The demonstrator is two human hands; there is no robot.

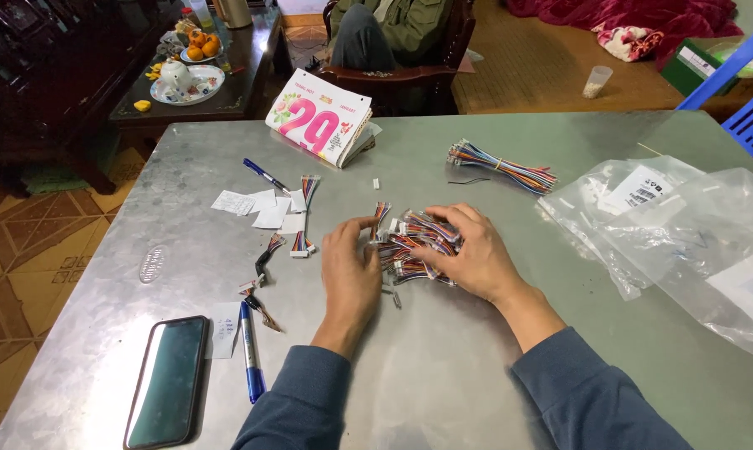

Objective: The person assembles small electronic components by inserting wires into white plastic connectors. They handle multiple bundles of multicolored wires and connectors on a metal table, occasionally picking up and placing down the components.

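Both hands rest on a pile of short multicoloured wire harnesses (414,242) mid-counter (443,367). The left hand (349,268) pinches 1 wire with fingers together. The right hand (468,250) lies over the pile, fingers spread.

On the grey metal table (443,367) a dark phone (167,381) lies at the near left beside a blue pen (250,353), with white paper slips (260,207) and a second pen (266,176) farther up. A tear-off calendar (320,125) rests at the far edge, a tied bundle of coloured wires (501,166) lies right of it, and clear plastic bags (685,225) spread across the right side. Beyond, a dark side table (243,83) carries a plate with a teapot (187,82) and oranges (201,43).
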